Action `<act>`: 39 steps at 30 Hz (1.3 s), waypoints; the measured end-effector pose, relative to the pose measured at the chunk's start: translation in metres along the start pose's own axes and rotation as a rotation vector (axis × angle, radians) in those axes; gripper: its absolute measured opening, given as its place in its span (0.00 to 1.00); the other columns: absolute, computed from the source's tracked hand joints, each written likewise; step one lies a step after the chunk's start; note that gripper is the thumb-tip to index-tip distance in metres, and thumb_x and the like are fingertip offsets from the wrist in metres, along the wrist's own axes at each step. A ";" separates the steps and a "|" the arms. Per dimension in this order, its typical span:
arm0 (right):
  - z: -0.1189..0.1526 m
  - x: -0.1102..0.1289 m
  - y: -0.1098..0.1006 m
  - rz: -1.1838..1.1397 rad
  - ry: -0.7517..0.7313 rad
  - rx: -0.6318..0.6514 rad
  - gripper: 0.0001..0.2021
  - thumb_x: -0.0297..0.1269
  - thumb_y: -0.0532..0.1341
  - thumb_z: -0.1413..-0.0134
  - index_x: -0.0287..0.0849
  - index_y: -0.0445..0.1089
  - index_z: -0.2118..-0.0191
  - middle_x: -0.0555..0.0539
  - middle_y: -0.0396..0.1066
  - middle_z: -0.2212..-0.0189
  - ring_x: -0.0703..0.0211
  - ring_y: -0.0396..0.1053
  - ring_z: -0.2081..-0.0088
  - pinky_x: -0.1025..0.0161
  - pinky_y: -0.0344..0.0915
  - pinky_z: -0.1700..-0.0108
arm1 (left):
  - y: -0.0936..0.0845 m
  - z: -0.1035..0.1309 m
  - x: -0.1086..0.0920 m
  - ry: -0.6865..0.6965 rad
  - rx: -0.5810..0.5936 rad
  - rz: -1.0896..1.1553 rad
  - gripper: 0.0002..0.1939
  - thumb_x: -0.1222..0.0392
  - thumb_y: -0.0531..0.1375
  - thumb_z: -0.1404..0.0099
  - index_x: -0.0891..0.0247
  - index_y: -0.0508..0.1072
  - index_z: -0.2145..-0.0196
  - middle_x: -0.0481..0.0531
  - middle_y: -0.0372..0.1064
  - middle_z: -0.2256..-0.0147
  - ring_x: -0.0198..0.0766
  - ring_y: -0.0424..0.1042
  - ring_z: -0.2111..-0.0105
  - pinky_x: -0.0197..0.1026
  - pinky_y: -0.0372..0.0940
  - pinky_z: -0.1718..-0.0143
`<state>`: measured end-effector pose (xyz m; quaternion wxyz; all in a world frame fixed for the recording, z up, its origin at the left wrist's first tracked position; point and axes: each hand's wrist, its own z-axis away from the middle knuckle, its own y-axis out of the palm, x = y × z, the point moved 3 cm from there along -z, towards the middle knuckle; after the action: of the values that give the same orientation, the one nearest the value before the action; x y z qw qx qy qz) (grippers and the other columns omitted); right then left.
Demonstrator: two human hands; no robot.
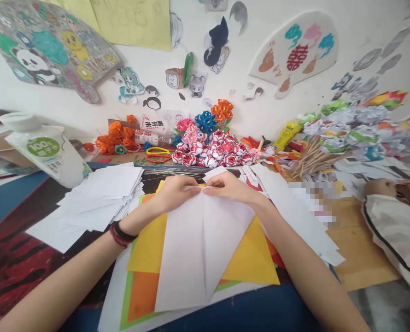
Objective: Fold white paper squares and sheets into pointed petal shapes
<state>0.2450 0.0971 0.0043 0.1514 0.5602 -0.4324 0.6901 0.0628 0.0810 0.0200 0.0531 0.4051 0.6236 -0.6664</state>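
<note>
A sheet of white paper (186, 249) lies in front of me with a crease down its middle and its right side slanting to a point at the bottom. My left hand (177, 189) pinches its top edge just left of the crease. Close beside it, my right hand (225, 186) pinches the same edge on the right. The fingertips nearly meet at the crease. Underneath are sheets of yellow paper (256, 258), orange paper (143, 295) and green paper, with more white below. A dark band circles my left wrist.
A stack of white paper (94, 193) lies left, near a white bottle (49, 152). Red-and-white paper flowers (219, 150) stand at the back. Flowers on sticks (343, 133) and white strips (295, 216) are on the right. Another person's hand (381, 186) and white sleeve (391, 230) are at far right.
</note>
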 end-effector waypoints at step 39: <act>0.010 0.003 0.012 0.062 -0.032 0.024 0.17 0.46 0.57 0.41 0.37 0.72 0.70 0.51 0.64 0.76 0.66 0.56 0.74 0.68 0.51 0.74 | 0.012 0.005 -0.009 0.138 0.063 0.177 0.07 0.62 0.52 0.36 0.64 0.68 0.69 0.48 0.70 0.69 0.34 0.68 0.68 0.36 0.61 0.65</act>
<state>0.2421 0.0816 0.0023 0.1164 0.5593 -0.4434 0.6907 0.0731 0.0705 0.0155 0.0562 0.5050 0.5664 -0.6489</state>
